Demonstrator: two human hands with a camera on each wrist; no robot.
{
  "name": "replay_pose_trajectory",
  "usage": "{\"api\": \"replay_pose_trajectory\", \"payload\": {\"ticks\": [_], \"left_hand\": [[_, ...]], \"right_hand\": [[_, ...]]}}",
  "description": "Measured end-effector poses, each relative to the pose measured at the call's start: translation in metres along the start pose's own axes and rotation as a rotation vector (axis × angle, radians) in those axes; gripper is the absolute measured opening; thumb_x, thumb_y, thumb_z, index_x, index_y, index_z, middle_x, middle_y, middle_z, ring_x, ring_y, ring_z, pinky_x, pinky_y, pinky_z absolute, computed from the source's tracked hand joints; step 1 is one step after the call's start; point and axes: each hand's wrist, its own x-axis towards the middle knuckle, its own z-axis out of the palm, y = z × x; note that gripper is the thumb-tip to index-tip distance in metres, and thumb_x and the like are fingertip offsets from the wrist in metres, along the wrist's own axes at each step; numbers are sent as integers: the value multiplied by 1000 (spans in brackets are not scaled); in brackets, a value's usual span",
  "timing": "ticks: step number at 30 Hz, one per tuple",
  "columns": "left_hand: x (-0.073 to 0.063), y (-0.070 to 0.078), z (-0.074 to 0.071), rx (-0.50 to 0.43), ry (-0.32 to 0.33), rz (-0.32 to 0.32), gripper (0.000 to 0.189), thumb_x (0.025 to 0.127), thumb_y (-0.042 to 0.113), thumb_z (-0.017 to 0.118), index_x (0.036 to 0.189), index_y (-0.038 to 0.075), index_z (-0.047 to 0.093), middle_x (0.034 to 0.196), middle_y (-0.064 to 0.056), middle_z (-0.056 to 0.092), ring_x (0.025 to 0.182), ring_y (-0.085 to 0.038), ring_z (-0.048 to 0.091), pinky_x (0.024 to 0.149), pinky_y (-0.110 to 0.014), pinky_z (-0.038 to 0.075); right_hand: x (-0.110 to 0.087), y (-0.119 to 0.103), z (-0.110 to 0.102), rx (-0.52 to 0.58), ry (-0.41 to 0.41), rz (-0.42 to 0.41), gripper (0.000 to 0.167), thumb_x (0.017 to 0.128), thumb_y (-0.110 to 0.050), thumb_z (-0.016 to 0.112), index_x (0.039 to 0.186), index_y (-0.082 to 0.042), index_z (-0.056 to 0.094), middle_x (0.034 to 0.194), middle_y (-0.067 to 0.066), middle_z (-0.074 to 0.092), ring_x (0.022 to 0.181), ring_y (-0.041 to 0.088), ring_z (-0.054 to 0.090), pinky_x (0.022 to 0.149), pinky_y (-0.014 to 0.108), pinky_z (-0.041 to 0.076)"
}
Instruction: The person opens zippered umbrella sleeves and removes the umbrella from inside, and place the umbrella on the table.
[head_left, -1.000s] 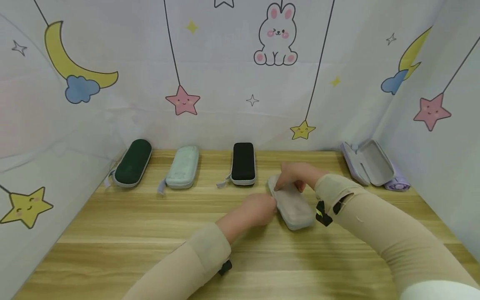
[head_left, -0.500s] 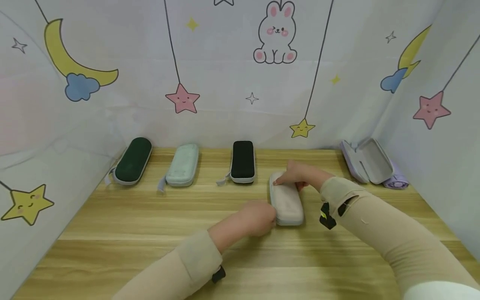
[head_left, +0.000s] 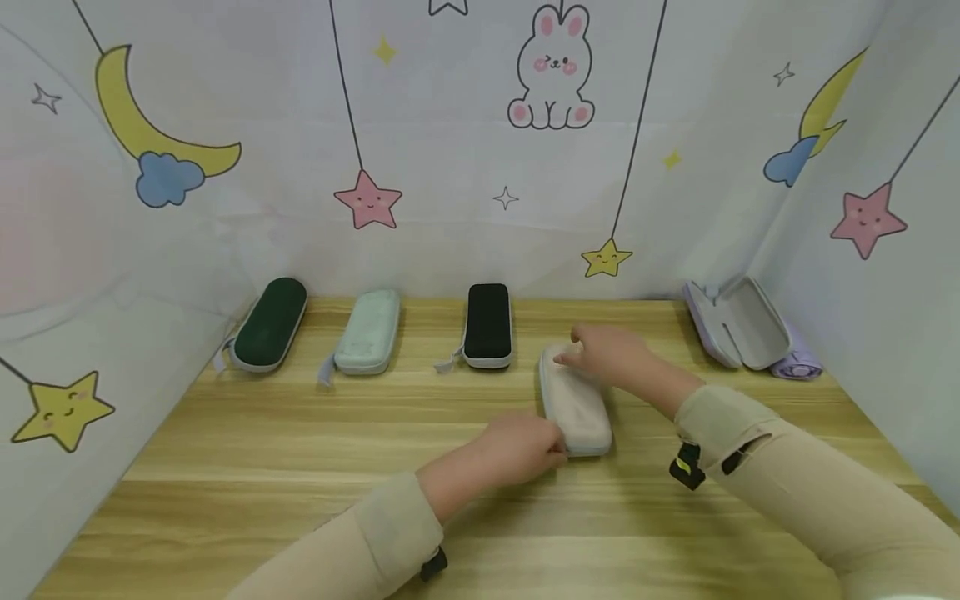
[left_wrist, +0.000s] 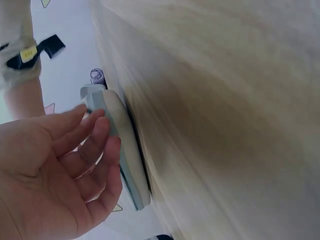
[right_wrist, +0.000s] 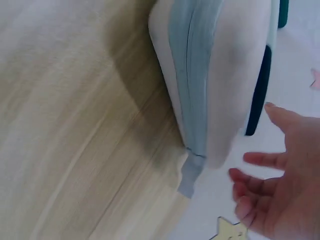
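A cream zip case with a pale blue zipper band lies closed on the wooden table, right of the middle. My left hand is at its near left corner. In the left wrist view, thumb and forefinger pinch at the zipper band; the zipper pull between them is mostly hidden. Over the far end of the case hovers my right hand. Its fingers are spread and loose, apart from the case in the right wrist view. A grey fabric tab sticks out at the far end.
Along the back stand a dark green case, a mint case and a black case. At the back right a lilac case lies open beside a rolled lilac cloth. Printed white fabric walls enclose the table.
My left hand has slid along the case's left side to its near corner. My right hand has loosened from the far end and lifted to the right. The case has turned straighter.
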Motion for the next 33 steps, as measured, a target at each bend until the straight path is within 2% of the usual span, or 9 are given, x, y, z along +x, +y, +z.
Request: {"api": "replay_pose_trajectory", "payload": {"ticks": [3,7,10,12,17,22,28,31,33], "left_hand": [[2,-8,-3,-81,-12,-12,7,92,26,70,88,20,72,77,14,61,65,-2,52,58,-20,43],[8,-25,-10,-107,31,-57,5,90,21,72,91,18,68,78,9,60,68,-6,54,62,-24,44],[15,-37,-15,-86,87,-129,6,93,18,68,99,18,67,78,8,59,68,-9,53,61,-27,44],[19,-43,-18,-92,121,-178,9,95,18,64,104,18,66,78,7,59,66,-10,53,59,-28,44],[34,-48,-20,-190,198,-247,18,102,15,52,117,15,62,84,3,60,65,-14,53,57,-27,44],[55,-47,-13,-215,269,-241,23,104,20,49,125,14,57,116,-5,59,95,-18,59,71,-28,48],[76,-41,-2,-175,380,-216,26,104,23,47,128,16,55,129,-7,53,116,-22,53,86,-33,48],[85,-38,0,-198,426,-178,27,104,22,48,129,15,55,130,-6,53,121,-23,50,94,-35,44],[91,-37,1,-193,419,-163,30,105,24,47,132,14,54,134,-6,52,127,-23,46,101,-35,40]], "right_hand": [[-19,-7,-3,-117,84,-168,47,94,-47,61,122,-9,63,107,9,65,83,24,63,66,39,51],[-45,-13,1,-218,190,-491,29,89,-34,71,107,-11,70,93,3,59,73,18,57,63,33,49],[-58,-14,11,-274,249,-710,23,85,-28,77,101,-13,71,97,5,59,81,20,57,69,34,50],[-65,-14,19,-325,271,-805,27,81,-29,80,102,-15,71,105,7,60,91,23,58,75,37,50],[-74,-14,39,-433,346,-944,29,74,-25,86,100,-18,72,114,6,59,105,23,56,84,39,49],[-72,-16,52,-538,521,-1078,17,72,-13,84,83,-18,73,102,4,61,96,22,56,80,33,49],[-71,-17,57,-583,590,-1156,4,78,-14,74,77,-15,70,91,2,54,86,20,51,78,31,46],[-71,-18,58,-589,626,-1178,8,83,-13,63,76,-13,68,87,2,51,81,19,49,74,29,44],[-72,-19,59,-585,638,-1185,13,85,-13,57,76,-12,67,85,2,50,77,19,46,71,29,43]]}}
